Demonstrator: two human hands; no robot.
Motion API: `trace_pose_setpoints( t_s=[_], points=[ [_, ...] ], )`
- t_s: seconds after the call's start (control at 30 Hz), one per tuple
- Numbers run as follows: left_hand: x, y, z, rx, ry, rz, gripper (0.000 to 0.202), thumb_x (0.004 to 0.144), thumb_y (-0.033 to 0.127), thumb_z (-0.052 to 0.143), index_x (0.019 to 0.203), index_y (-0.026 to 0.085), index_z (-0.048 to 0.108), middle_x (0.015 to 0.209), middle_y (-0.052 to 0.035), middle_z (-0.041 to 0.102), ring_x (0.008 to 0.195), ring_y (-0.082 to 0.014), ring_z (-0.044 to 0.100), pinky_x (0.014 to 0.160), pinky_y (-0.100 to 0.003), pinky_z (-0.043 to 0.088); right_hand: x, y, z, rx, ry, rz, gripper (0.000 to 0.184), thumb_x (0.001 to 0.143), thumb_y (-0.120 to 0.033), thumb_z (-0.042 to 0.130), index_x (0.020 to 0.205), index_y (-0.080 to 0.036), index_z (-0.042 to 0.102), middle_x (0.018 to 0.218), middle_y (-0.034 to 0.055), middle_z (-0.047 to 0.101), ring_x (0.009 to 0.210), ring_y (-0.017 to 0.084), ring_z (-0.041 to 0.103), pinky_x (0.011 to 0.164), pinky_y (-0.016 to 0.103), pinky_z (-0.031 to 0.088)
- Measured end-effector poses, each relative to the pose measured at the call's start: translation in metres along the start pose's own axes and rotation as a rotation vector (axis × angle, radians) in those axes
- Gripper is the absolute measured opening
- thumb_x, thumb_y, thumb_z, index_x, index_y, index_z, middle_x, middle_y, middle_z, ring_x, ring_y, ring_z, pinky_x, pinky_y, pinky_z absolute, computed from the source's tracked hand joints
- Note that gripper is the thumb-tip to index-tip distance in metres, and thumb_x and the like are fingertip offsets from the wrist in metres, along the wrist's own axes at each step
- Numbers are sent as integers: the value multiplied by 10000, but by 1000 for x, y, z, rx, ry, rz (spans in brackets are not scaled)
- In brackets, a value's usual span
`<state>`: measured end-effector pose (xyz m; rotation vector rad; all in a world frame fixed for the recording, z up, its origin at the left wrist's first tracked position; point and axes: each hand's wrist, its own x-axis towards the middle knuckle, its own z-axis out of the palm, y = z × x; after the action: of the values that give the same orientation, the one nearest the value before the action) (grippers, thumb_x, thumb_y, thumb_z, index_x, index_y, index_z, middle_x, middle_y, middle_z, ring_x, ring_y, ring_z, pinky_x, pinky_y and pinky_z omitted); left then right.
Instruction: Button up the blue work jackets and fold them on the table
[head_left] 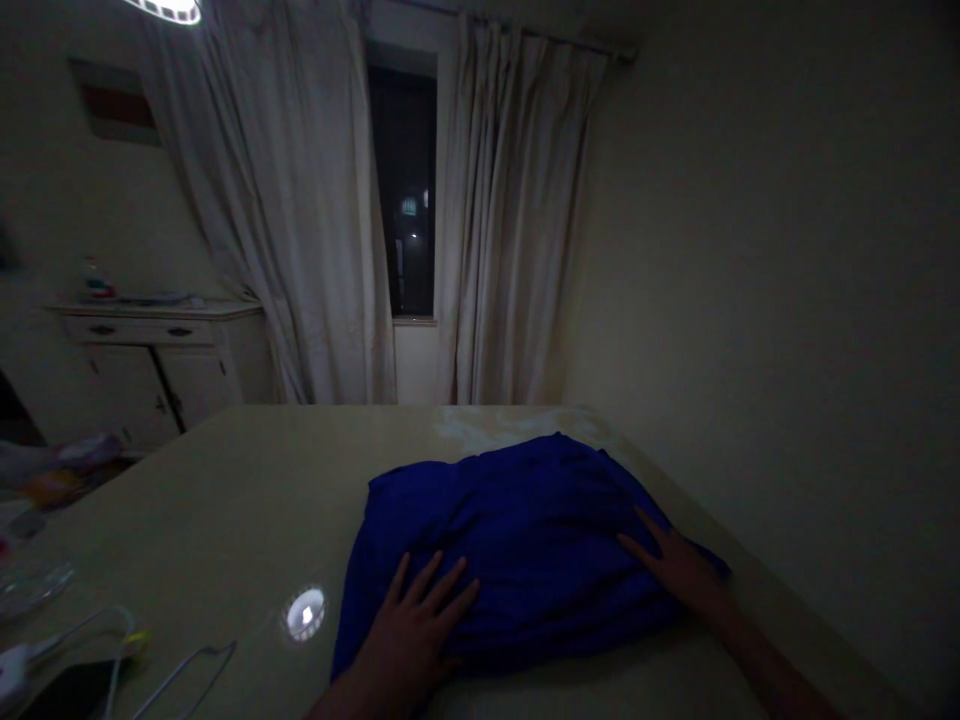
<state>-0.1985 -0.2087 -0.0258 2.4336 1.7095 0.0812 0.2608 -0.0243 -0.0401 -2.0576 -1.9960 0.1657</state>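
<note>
Fingers [431,580] of the left hand [409,630] are spread flat and pressing down on the near-left part of the blue cloth [517,540], not gripping anything, just palm-down on top. Same deal on the other side: the right hand [679,565] lies flat on the cloth's right edge, fingers stretched out and pointing in toward the middle, nothing pinched between them as far as I can tell in this dim light.

So the cloth sits between the two hands, bunched into a rough, rumpled slab on the counter [225,500], toward its right side and close to the person. Its long axis runs roughly left to right, maybe tilted a bit away at the right end, so each hand basically covers one end of it. The bulk of the fabric lies ahead of the left fingers and to the left of the right ones. Neither hand is really nearer, both are already touching.

Further out: a small round bright spot [305,612] on the counter just left of the cloth, a wire hanger [187,670] near the front left corner, and pale curtains [315,220] around a dark window [409,190] at the back.
</note>
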Motion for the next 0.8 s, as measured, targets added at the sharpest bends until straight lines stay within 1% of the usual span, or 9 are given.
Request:
trace_pose_setpoints(
  t_s=[0.13,0.23,0.37,0.43,0.53,0.6,0.67,0.73,0.8],
  points=[
    [-3,-71,-23,133,34,-268,823,888,174,655,1617,421,364,1695,-7,314,1579,-381,264,1256,-746,100,-11,-65,4,15,-136,-125,947,879,-837,465,1587,-208,481,1439,202,643,1309,391,632,1095,523,484],
    [-11,-105,-24,261,267,-568,711,924,108,518,1613,260,432,1667,-116,392,1545,-378,358,1266,-680,182,-11,-147,18,2,-152,-202,934,892,-834,469,1592,-216,464,1437,213,639,1290,405,636,1063,540,488],
    [-14,-107,4,302,560,-754,657,958,158,441,1615,174,429,1690,-168,352,1545,-365,351,1235,-633,292,-3,-280,47,31,-105,-229,960,903,-818,508,1607,-171,428,1403,293,626,1283,472,613,1051,637,435],
    [-11,-105,19,253,575,-757,616,999,258,424,1604,142,439,1685,-180,364,1531,-358,368,1215,-628,327,3,-342,63,188,-133,-273,1004,896,-797,561,1631,-140,372,1429,312,602,1314,486,585,1090,673,380],
    [-7,-108,29,174,533,-786,608,1020,322,395,1584,102,452,1652,-211,413,1484,-349,433,1195,-616,356,10,-409,83,504,-214,-429,964,933,-753,560,1672,-206,272,1527,183,578,1389,383,559,1156,571,391],
    [-7,-111,27,154,523,-795,599,1016,305,391,1576,104,460,1632,-211,445,1464,-331,460,1203,-586,354,13,-424,90,612,-245,-523,819,1008,-662,490,1679,-263,242,1593,87,528,1417,278,555,1147,450,446],
    [-7,-112,23,161,522,-797,592,1020,290,377,1568,86,462,1611,-217,471,1450,-324,478,1208,-563,350,16,-410,90,600,-239,-624,727,1048,-579,428,1681,-277,237,1656,51,447,1440,216,536,1138,379,466],
    [-7,-111,20,174,503,-804,585,1025,286,365,1560,73,468,1595,-227,487,1442,-329,488,1208,-571,344,19,-366,82,507,-217,-706,727,1030,-576,445,1665,-256,298,1693,60,382,1489,216,477,1179,372,432],
    [-7,-109,20,176,466,-804,574,1028,292,367,1555,95,482,1597,-222,487,1445,-337,484,1202,-597,339,23,-296,69,417,-200,-694,759,959,-612,550,1599,-217,449,1698,102,366,1554,274,374,1255,420,330]
  ],
)
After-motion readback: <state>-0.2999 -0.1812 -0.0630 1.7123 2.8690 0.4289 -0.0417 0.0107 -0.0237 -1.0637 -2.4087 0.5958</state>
